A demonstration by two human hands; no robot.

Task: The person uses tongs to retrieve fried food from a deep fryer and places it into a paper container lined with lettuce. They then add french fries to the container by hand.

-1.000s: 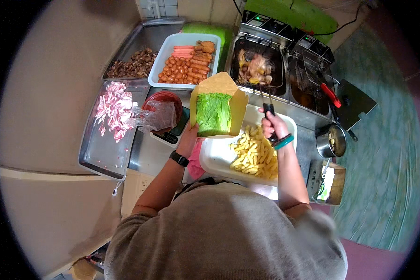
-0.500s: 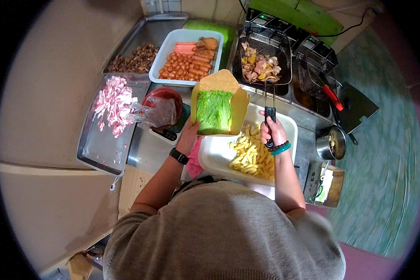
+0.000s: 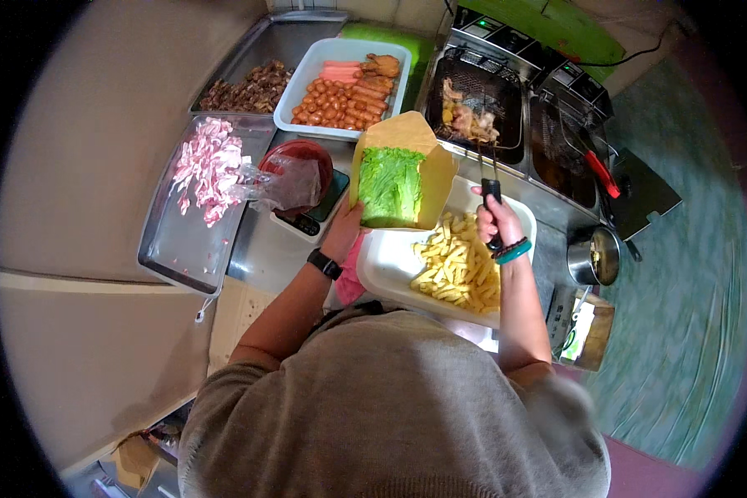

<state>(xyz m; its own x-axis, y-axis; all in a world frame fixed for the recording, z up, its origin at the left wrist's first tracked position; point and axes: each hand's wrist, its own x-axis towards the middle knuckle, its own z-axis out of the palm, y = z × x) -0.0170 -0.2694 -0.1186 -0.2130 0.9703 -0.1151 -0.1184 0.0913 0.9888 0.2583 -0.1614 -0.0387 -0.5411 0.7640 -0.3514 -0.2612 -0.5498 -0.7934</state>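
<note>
My left hand grips the lower left edge of an open kraft paper takeout box. Green lettuce leaves line the inside of it. Closed round the black handle of a fry basket is my right hand. That wire basket sits at the fryer's left well, with pieces of pale meat and yellow bits in it. Below the box and my right hand, a white tub holds cut potato fries.
A pale blue tray of sausages and fried pieces stands behind the box. Metal trays at left hold raw sliced meat and browned meat. A red bowl with a plastic bag rests on a scale. A red-handled basket and a pot are at right.
The basket's food looks lower and more spread toward the near side, and the handle is tilted more. The whole view has shifted slightly. Both hands keep their holds.
</note>
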